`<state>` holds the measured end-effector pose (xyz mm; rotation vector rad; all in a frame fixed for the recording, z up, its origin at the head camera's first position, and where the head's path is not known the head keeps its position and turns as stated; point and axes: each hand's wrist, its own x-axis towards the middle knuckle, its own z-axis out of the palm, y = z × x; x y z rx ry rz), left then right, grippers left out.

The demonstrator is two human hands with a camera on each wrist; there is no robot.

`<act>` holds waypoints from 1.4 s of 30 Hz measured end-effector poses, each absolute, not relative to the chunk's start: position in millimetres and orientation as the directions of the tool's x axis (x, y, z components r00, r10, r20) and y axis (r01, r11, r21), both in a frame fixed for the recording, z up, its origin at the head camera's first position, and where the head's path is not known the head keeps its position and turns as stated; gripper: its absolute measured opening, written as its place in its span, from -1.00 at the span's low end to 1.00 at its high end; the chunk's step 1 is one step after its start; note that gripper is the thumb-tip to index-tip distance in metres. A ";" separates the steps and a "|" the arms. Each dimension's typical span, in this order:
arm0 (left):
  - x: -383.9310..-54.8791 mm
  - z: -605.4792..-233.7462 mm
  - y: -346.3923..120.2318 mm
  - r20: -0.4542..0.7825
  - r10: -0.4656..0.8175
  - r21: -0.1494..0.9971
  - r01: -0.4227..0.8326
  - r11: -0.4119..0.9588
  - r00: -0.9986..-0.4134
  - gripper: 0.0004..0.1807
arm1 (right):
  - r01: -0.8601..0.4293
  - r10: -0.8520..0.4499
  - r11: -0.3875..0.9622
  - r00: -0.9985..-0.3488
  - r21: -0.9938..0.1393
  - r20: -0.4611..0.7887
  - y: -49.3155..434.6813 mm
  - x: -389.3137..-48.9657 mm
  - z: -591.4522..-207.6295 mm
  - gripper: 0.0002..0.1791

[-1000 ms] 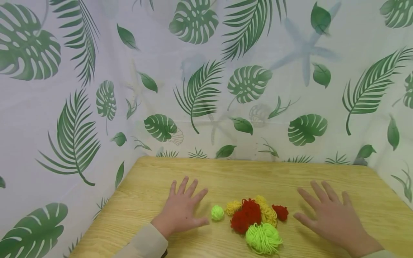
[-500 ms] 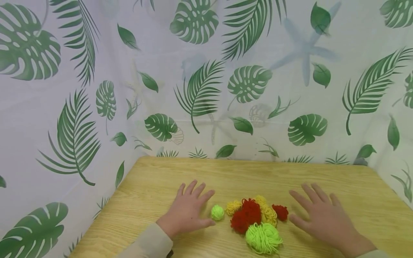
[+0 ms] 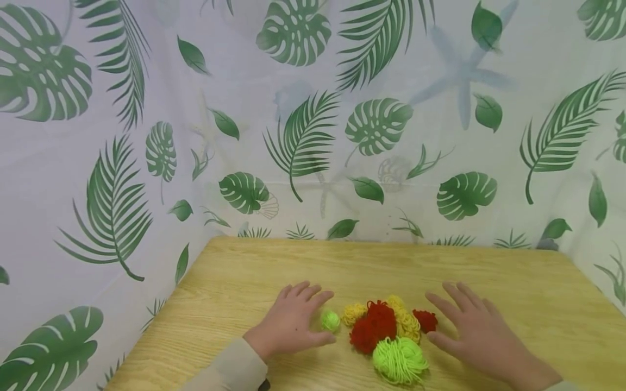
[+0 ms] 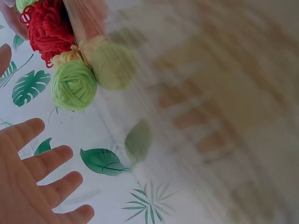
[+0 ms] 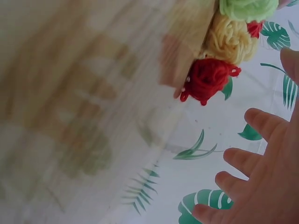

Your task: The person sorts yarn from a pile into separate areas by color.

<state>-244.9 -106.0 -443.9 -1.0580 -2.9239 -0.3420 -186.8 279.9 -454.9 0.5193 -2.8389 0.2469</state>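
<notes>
Balls of yarn lie in a cluster on the wooden table. A small lime-green ball [image 3: 330,321] is at the cluster's left, with my left hand [image 3: 292,321] right beside it, fingers spread and holding nothing. In the middle sits a red bundle [image 3: 374,327], flanked by a small yellow one [image 3: 354,314] and a longer yellow one [image 3: 405,320]. Nearest me is a large lime-green skein [image 3: 400,360]. My right hand [image 3: 481,336] hovers with spread fingers beside the small red ball [image 3: 425,321] at the right. In the right wrist view this red ball [image 5: 209,79] shows close to the fingers.
The table [image 3: 235,266] has a light wood grain and reflects the hands in the wrist views. A white curtain [image 3: 313,130] printed with green leaves and starfish surrounds its back and sides.
Both hands have moved inward toward the yarn cluster, the left to the right and the right to the left. The yarn has stayed in place.
</notes>
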 end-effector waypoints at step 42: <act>-243.6 -447.1 -84.7 -0.042 0.646 0.331 0.599 0.729 -0.762 -0.53 | -0.481 -0.551 0.779 -0.831 -0.402 -0.073 216.3 -167.7 -450.4 -0.34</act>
